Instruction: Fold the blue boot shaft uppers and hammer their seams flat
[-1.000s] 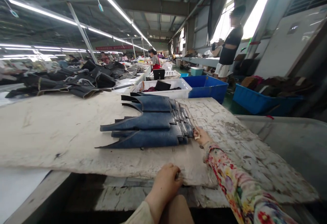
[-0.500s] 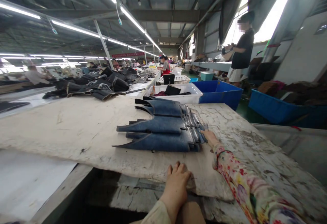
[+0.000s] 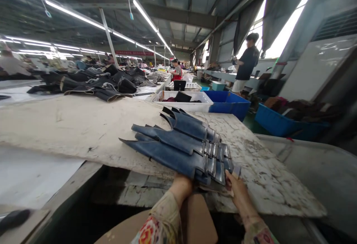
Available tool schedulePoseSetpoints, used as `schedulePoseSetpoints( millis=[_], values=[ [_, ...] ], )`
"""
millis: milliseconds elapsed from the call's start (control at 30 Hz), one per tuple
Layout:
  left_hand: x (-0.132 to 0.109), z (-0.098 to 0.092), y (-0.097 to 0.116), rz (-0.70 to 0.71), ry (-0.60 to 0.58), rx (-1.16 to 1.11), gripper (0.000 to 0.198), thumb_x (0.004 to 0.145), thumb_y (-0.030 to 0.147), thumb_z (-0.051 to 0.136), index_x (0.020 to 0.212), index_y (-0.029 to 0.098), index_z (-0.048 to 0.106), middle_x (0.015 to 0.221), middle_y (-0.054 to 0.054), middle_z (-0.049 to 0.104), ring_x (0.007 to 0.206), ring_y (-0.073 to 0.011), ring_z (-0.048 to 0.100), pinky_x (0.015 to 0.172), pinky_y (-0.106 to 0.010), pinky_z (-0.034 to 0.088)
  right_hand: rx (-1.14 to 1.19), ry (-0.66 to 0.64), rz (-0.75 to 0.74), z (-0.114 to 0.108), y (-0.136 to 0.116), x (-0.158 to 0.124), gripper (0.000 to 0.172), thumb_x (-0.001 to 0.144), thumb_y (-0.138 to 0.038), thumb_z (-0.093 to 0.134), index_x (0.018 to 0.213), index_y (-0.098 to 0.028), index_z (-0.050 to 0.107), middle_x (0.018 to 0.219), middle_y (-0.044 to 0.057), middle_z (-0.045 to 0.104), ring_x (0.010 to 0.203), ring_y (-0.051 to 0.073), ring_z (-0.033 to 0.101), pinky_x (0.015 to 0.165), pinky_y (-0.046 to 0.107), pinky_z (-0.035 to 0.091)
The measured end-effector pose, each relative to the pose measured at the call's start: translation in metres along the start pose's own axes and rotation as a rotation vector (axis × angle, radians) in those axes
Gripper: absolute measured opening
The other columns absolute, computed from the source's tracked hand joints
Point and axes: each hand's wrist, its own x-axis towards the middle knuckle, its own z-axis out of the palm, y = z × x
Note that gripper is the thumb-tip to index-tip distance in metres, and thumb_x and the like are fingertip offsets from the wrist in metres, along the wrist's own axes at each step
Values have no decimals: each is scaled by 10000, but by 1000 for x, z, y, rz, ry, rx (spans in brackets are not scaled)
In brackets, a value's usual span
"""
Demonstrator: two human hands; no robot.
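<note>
Blue leather-like pieces [image 3: 170, 136] lie overlapped in rows on the pale work board, their right ends stepped and showing shiny, wet-looking strips. My left hand [image 3: 182, 186] is at the near edge of the pieces, its fingers hidden beneath them. At their lower right corner, my right hand [image 3: 237, 190] is closed, with thumb and fingers against the stepped ends. A small flat greyish thing [image 3: 236, 171] sticks out past its fingers; I cannot make out what it is.
A stained pale board [image 3: 69, 125] covers the table. Dark cut pieces [image 3: 111, 82] are heaped at the back left. Beyond the board stand a white bin [image 3: 192, 107] and a blue bin [image 3: 231, 104]. Another blue bin [image 3: 281, 123] is at right. A person [image 3: 247, 62] stands by the windows.
My left hand has gone from lying on the board to under the pieces' near edge. The pieces are turned, their right ends nearer me. My right hand has come closer with them.
</note>
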Motion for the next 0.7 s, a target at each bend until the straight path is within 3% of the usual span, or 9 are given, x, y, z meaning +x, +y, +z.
schedulePoseSetpoints(
  millis=[133, 200, 267, 333, 400, 467, 533, 600, 700],
  values=[
    [-9, -11, 4, 102, -49, -224, 179, 742, 284, 573, 802, 187, 712, 877, -72, 720, 887, -240, 614, 856, -355, 439, -129, 5, -56, -47, -10, -11, 369, 560, -564, 616, 662, -218, 539, 427, -63, 374, 322, 101, 329, 323, 244, 275],
    [-14, -20, 7, 143, -64, -358, 300, 773, 414, 537, 734, 163, 698, 733, -52, 707, 725, -194, 626, 714, -304, 484, -247, 13, -146, -57, -25, -8, 369, 637, -555, 562, 773, -213, 579, 411, -74, 338, 314, 114, 335, 332, 251, 287],
    [-16, -28, 12, 161, -12, -482, 449, 819, 511, 431, 791, 137, 678, 679, -42, 677, 594, -144, 599, 599, -259, 478, -373, -23, -255, -53, -44, -2, 337, 702, -502, 539, 848, -206, 602, 413, -54, 371, 342, 144, 394, 366, 279, 335],
    [-16, -32, 18, 151, 109, -567, 523, 852, 543, 331, 872, 123, 642, 638, -26, 632, 490, -104, 534, 512, -227, 440, -480, -98, -373, -33, -62, 3, 301, 736, -436, 547, 909, -199, 617, 488, -10, 482, 454, 179, 508, 469, 309, 424],
    [-14, -31, 25, 137, 244, -604, 508, 854, 543, 327, 857, 123, 614, 588, 0, 571, 453, -87, 476, 471, -209, 398, -563, -197, -493, -3, -77, 2, 300, 738, -383, 579, 968, -196, 624, 692, 39, 606, 666, 203, 601, 655, 323, 486],
    [-14, -27, 33, 142, 349, -606, 452, 849, 522, 367, 812, 136, 600, 585, 9, 542, 496, -93, 481, 496, -208, 395, -657, -303, -611, 32, -85, -3, 328, 729, -328, 607, 1032, -204, 618, 949, 63, 634, 878, 216, 607, 802, 328, 478],
    [-14, -23, 40, 160, 431, -577, 402, 861, 482, 377, 819, 150, 599, 651, -6, 571, 595, -113, 522, 579, -220, 421, -752, -390, -707, 64, -89, -9, 361, 741, -253, 602, 1100, -212, 595, 1120, 70, 595, 986, 211, 582, 856, 321, 464],
    [-13, -20, 42, 167, 490, -427, 355, 885, 422, 358, 870, 168, 605, 771, -28, 617, 725, -135, 558, 692, -239, 435, -844, -445, -781, 88, -91, -13, 329, 776, -193, 573, 1104, -205, 590, 1139, 75, 588, 982, 195, 586, 841, 304, 469],
    [-6, -15, 33, 124, 484, -153, 245, 869, 293, 404, 868, 180, 622, 873, -56, 646, 855, -172, 572, 792, -278, 424, -964, -478, -871, 107, -103, -10, 154, 849, -207, 544, 982, -177, 616, 984, 55, 625, 872, 167, 609, 764, 297, 493]
  ],
)
